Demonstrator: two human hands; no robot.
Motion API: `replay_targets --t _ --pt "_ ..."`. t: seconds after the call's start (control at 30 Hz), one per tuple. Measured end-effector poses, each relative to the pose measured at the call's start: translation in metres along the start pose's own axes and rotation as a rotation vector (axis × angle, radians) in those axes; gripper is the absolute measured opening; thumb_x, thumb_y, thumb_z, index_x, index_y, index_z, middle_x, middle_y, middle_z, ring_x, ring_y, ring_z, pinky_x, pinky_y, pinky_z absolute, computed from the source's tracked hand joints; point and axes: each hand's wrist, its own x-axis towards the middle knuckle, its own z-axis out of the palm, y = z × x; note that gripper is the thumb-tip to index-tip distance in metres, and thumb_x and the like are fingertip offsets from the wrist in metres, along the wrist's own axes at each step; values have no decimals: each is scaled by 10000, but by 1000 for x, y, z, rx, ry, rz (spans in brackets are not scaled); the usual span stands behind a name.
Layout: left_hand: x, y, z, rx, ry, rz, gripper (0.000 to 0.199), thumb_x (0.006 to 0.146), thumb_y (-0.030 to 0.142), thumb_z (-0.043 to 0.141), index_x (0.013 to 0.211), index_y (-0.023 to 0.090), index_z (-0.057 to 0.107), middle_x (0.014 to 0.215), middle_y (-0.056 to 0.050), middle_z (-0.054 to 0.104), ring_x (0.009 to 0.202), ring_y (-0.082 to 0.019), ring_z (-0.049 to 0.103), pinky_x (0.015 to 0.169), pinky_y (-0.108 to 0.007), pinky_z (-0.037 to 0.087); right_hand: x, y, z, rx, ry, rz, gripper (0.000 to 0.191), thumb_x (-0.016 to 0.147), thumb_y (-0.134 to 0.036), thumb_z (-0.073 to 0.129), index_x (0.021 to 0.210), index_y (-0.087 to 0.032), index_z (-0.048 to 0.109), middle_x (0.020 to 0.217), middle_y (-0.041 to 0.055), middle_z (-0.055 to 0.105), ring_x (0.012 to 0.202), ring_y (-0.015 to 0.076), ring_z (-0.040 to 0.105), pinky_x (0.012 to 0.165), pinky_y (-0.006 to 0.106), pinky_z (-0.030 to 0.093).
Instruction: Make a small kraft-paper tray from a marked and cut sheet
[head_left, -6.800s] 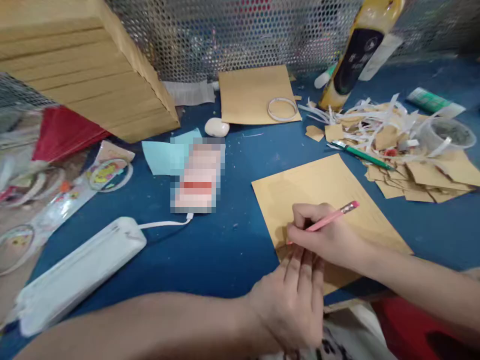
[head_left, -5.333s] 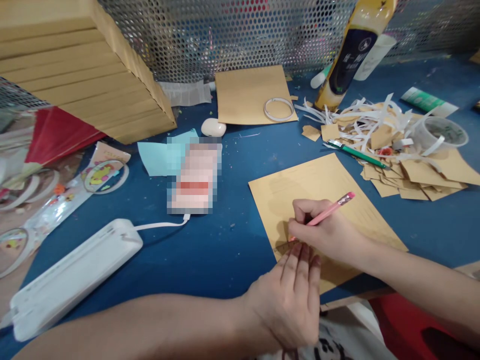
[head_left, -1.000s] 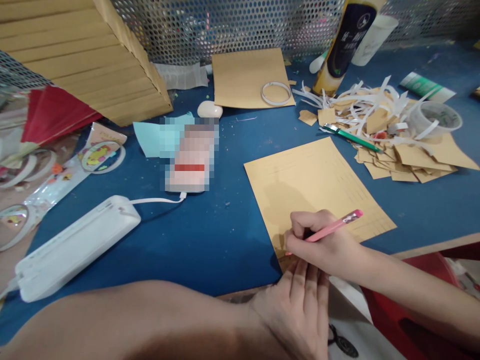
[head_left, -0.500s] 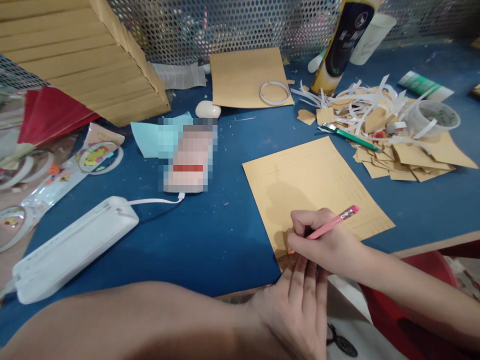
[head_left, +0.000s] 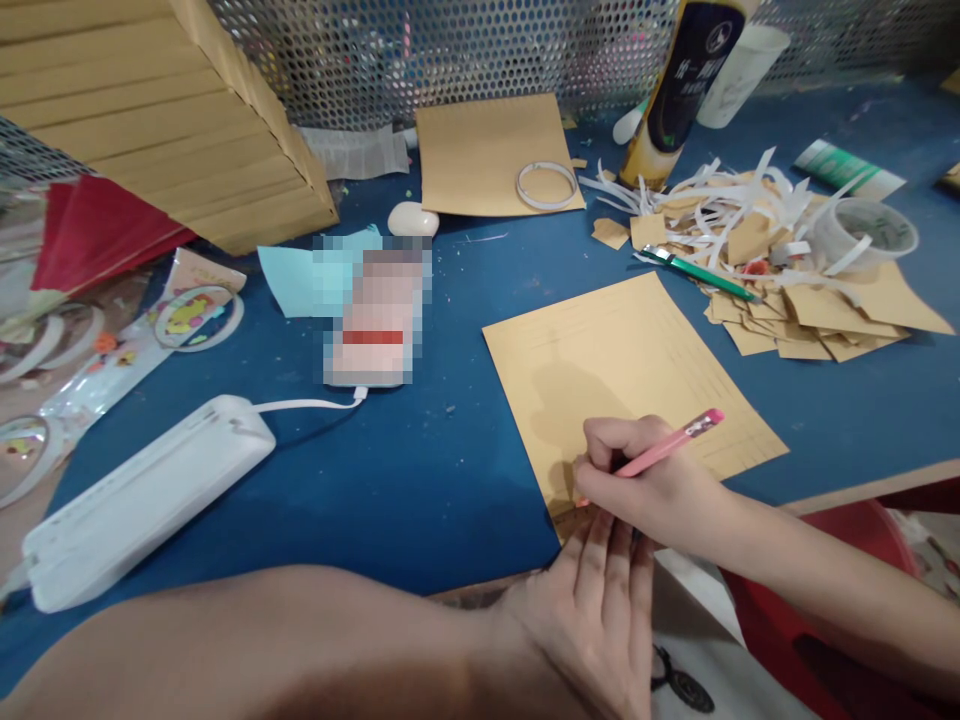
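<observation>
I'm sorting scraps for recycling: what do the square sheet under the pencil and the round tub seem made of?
Square sheet: matte brown paper or thin card, by its dull face and crisp edges; which, I can't tell. Round tub: probably smooth plastic, by its see-through wall.

White power strip [head_left: 150, 500] (its cable plugged into the phone [head_left: 381, 318]); bottle [head_left: 679, 95] beyond.
</observation>
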Motion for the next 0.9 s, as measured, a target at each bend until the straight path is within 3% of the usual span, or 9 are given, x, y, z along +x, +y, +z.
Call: replay_targets --t 0.23,0.7,0.9 --pt "0 4 1 -4 -40 -29 415 893 153 374 1168 -64 596 1136 -267 636 1019 -289 668 914 -419 539 -1 0 -4 16 17 68 316 731 -131 523 560 -213 270 484 -80 296 468 69 284 404 205 233" --pt "2 -1 -1 -53 23 -20 382 878 121 391 1115 -63 627 1062 -235 677 998 -280 677 878 -378 560 1 1 -3 -3 9 33 317 744 -126 516 570 -209 264 493 -84 284 476 64 255 404 205 217" --pt "2 8 4 -53 64 -154 394 875 73 343 1120 -45 627 1109 -222 663 1018 -259 672 880 -357 558 0 2 -2 10 9 35 315 747 -122 517 572 -210 270 495 -85 279 478 66 250 404 207 215"
